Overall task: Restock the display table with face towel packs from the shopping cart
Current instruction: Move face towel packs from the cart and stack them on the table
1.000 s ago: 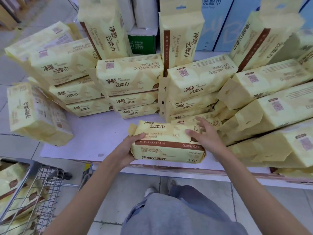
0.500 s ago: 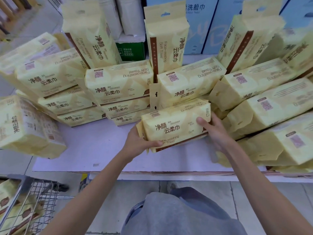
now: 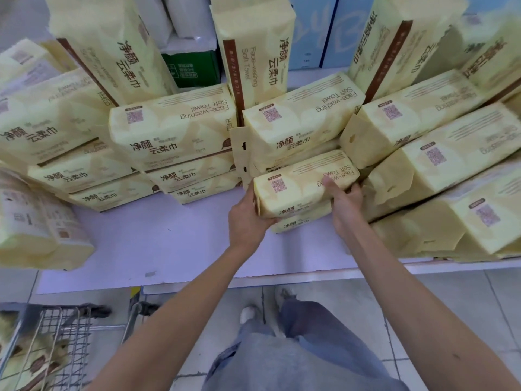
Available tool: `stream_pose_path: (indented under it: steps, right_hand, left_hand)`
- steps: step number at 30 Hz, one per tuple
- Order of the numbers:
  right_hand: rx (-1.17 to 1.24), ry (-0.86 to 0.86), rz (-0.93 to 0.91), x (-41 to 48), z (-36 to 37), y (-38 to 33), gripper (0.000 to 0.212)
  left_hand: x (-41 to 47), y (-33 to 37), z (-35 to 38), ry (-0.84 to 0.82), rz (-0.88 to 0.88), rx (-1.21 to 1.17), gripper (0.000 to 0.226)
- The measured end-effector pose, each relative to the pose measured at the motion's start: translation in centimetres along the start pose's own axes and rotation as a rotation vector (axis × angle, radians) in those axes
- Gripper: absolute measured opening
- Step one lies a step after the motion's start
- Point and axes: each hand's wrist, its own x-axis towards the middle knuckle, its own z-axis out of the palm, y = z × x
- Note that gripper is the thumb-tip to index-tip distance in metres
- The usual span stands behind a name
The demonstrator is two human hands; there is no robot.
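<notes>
Over the display table (image 3: 158, 244), outstretched left hand (image 3: 248, 218) and right hand (image 3: 345, 204) clamp their fingers (image 3: 328, 184) around a face towel pack (image 3: 298, 187).

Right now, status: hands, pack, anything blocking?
Left hand and right hand both grip the towel pack by its ends. Pack sits atop a lower pack on the display table. Other stacks crowd behind and right; nothing blocking.

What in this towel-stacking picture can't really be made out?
Head view throughout:
- Shopping cart: cut off by the left and bottom edges, so its packs can't be counted.
- Pack underneath: mostly covered by the held pack.
- Left hand: fingertips hidden behind that pack.
- Green box: print too small and blurred.
</notes>
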Motion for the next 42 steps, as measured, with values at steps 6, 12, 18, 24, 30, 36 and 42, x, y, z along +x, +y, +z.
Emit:
stream_pose_path:
  steps: [6, 12, 18, 24, 30, 36, 42]
  right_hand:
    - [-0.095, 0.051, 0.108, 0.5, 0.0, 0.5, 0.058]
    - [-0.211, -0.079, 0.232, 0.3, -0.5, 0.9, 0.116]
    - [-0.362, -0.245, 0.162, -1.3, -3.4, 1.5, 0.071]
    - [-0.861, -0.652, 0.134, -4.5, -5.8, 3.6, 0.05]
    - [-1.297, -1.16, 0.058, -8.4, -5.4, 6.0, 0.051]
    - [-1.489, -1.546, -0.019, -13.6, -3.5, 8.6, 0.055]
    - [-1.577, -1.799, -0.104, -19.9, -0.1, 12.5, 0.055]
  left_hand:
    - [0.8, -0.2, 1.2, -0.021, -0.091, 0.06, 0.081]
    - [0.6, -0.6, 1.8, -0.023, -0.18, 0.062, 0.075]
    - [-2.7, 0.8, 2.9, 0.143, -0.433, 0.004, 0.097]
    - [-11.6, 1.1, 2.7, 0.367, -0.619, -0.228, 0.055]
    - [-23.1, -0.4, 3.3, 0.617, -0.833, -0.294, 0.041]
    - [-32.4, -0.1, 4.9, 0.903, -1.039, -0.425, 0.044]
    - [-38.5, -0.1, 5.0, 1.181, -1.188, -0.528, 0.044]
